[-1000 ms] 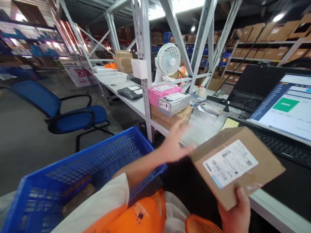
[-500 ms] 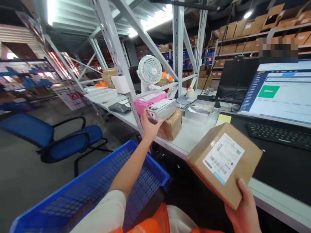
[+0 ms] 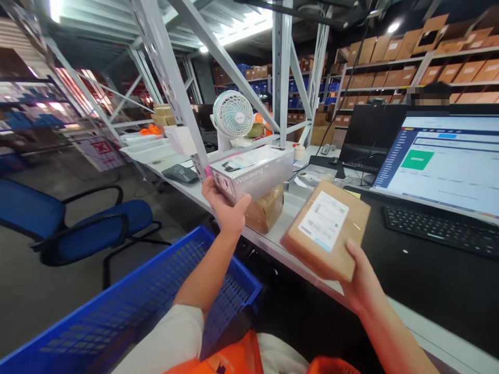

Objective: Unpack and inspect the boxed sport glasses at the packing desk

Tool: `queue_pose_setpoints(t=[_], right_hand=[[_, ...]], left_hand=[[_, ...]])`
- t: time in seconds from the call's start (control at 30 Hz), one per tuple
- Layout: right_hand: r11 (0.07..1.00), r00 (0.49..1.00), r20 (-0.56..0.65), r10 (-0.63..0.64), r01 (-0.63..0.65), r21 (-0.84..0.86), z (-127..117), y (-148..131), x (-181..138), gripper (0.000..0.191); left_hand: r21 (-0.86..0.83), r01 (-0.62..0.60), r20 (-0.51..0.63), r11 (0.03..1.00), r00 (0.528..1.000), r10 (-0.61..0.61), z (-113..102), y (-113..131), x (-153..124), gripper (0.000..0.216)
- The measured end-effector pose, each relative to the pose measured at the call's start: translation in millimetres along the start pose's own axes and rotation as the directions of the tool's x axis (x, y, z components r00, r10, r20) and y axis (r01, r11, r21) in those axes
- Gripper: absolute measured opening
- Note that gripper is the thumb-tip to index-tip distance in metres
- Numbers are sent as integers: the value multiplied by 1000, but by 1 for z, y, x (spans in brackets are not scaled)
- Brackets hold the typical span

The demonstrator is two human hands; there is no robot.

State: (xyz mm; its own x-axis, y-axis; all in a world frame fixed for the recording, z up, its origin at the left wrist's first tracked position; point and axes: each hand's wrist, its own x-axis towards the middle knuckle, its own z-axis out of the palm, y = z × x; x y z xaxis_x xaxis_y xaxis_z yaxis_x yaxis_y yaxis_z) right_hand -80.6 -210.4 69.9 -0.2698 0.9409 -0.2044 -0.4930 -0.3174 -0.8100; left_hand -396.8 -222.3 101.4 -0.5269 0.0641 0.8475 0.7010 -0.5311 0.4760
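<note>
My left hand [image 3: 228,210] grips the near end of a silver-grey product box [image 3: 257,174], thumb on one side and fingers on the other. That box is raised above a taped brown carton [image 3: 267,209] at the table's edge. Behind it a sliver of a pink package [image 3: 208,171] shows. My right hand [image 3: 356,267] holds a brown cardboard box [image 3: 327,228] from its lower right side, the thumb on its top face. A white shipping label [image 3: 323,221] on that box faces me. The fingers under the box are hidden.
Below my left arm stands a blue plastic crate [image 3: 202,291]. A metal rack post [image 3: 171,88] rises beside the table. A fan [image 3: 233,115], a monitor [image 3: 444,161] and a keyboard [image 3: 440,226] stand on the work surface. A blue chair [image 3: 89,228] is at left.
My left hand has lifted the silver-grey box off the brown carton. My right hand has moved the cardboard box forward and left, tilting it flatter.
</note>
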Motion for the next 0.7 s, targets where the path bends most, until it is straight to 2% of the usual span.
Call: queue_pose_setpoints(t=[0.17, 0.23, 0.33, 0.4, 0.43, 0.5, 0.57, 0.7], right_hand=[[992, 981, 187, -56, 76, -104, 59, -15, 42, 69], [983, 975, 213, -66, 100, -153, 86, -16, 63, 67], [971, 979, 202, -25, 72, -227, 128, -14, 95, 67], [949, 967, 254, 8, 73, -307, 150, -8, 114, 63], [926, 955, 298, -1, 113, -360, 158, -4, 123, 62], [862, 924, 379, -60, 239, -447, 166, 7, 140, 62], [796, 899, 416, -135, 349, -495, 166, 19, 155, 64], [705, 883, 406, -235, 442, -554, 158, 34, 177, 73]], left_hand=[[-32, -48, 69, 998, 996, 51, 22, 28, 19, 100], [-66, -52, 93, 996, 994, 58, 27, 32, 26, 99], [-15, -54, 98, 998, 994, 55, 30, 28, 33, 96], [105, -12, 86, 994, 996, 3, 30, 17, 35, 95], [173, 22, 77, 985, 996, -36, 30, 9, 35, 95], [277, 80, 73, 957, 992, -104, 29, -7, 35, 95], [323, 80, 97, 943, 988, -117, 28, -23, 36, 98], [389, 38, 167, 921, 980, -111, 34, -46, 38, 102]])
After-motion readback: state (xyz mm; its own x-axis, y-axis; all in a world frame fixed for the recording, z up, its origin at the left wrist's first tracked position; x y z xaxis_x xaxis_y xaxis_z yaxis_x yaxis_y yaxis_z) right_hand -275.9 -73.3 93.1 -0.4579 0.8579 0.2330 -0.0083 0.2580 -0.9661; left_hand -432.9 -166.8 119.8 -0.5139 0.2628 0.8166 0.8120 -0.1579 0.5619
